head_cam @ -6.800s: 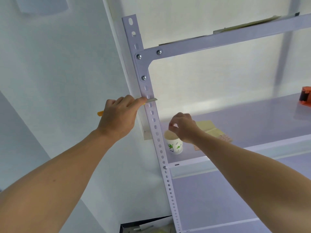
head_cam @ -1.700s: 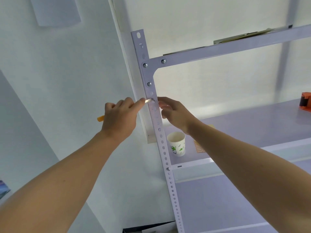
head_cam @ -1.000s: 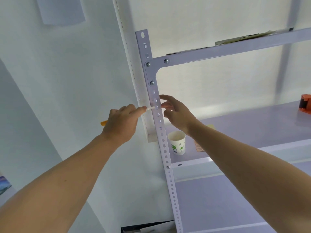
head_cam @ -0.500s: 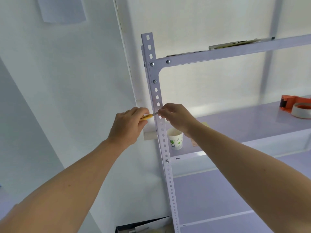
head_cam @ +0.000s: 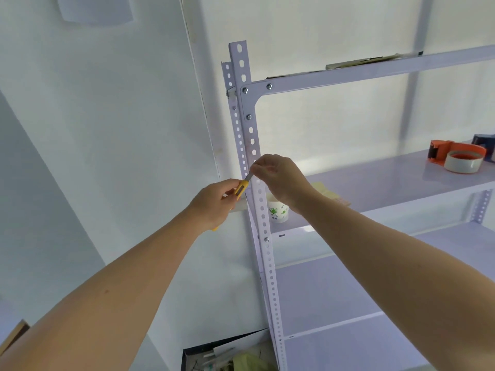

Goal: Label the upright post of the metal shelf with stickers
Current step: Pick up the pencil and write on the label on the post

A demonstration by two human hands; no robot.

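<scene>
Post runs near-vertical, dead ahead between both hands. Left hand closed on yellow knife, blade angled up toward post. Right hand pinched at blade tip, touching post; sticker too small to see. Right hand nearer.

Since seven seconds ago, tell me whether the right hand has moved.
Yes. The right hand has risen from above the white paper cup to the perforated white metal post, pinching at the yellow utility knife's blade tip.
</scene>
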